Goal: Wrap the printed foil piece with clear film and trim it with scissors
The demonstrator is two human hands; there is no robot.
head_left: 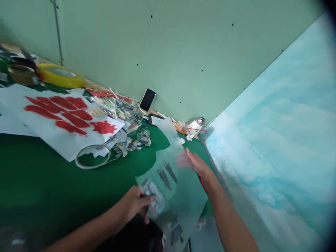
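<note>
Head view | sheet [190,196]: far end points to wall [170,42], near end blurred | packet [157,203]: sheet's left side, pinched by left hand [135,203], contents unclear | right hand [194,162]: sheet's right side, fingers smeared, cannot tell grip

I see a pale, mottled packet [156,202], slightly blurred, gripped by the left fingers [150,199]. Just beyond them, two dark, elongated strips [164,177] lie side by side over a translucent sheet [187,192], which spreads below the blurred right fingers [184,160]; contact there I can't tell.
</note>
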